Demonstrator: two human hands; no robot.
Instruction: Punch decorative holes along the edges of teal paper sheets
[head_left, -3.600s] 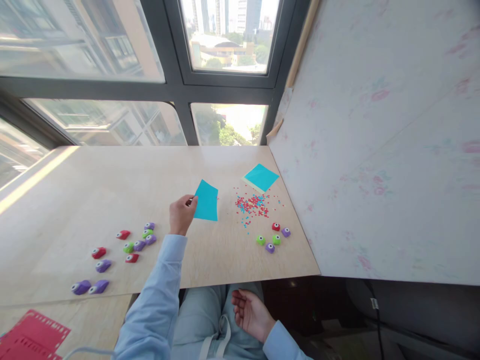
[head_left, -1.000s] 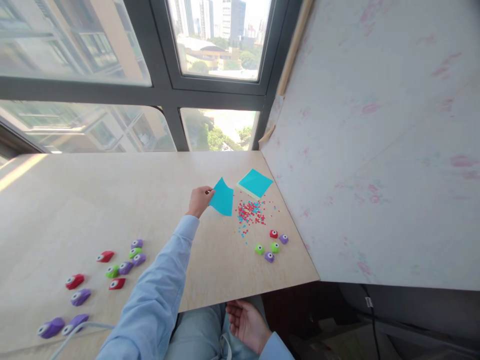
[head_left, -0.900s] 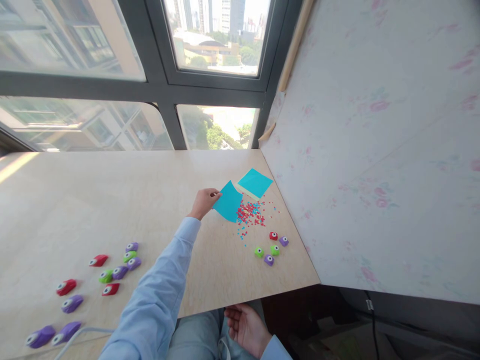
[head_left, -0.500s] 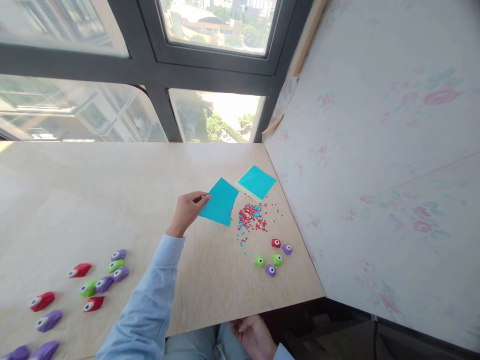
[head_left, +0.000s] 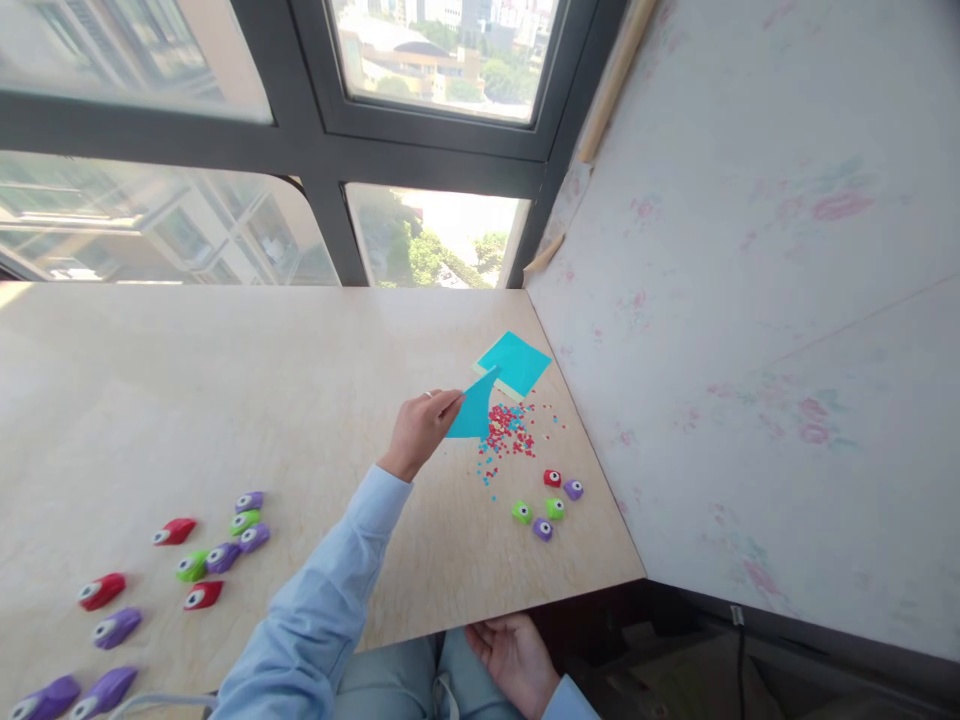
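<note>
My left hand (head_left: 422,432) pinches one edge of a blue sheet of paper (head_left: 472,412), which tilts above the table. Right beside that sheet, a pile of red and blue paper confetti (head_left: 506,430) is spread on the tabletop. A stack of square paper (head_left: 516,362) with a blue sheet on top lies just behind the pile. My right hand (head_left: 516,660) rests over my lap below the table edge, fingers loosely bent and apart, with nothing visible in it.
Several small red, purple and green craft punches (head_left: 544,527) sit near the table's right edge. More punches in various sizes (head_left: 223,557) stand at the left. A papered wall (head_left: 750,300) borders the table on the right; windows (head_left: 439,235) line the back.
My left hand has moved right with the blue sheet, now tilted and seen more edge-on, closer to the confetti and the stack. My right hand shows more of its palm.
</note>
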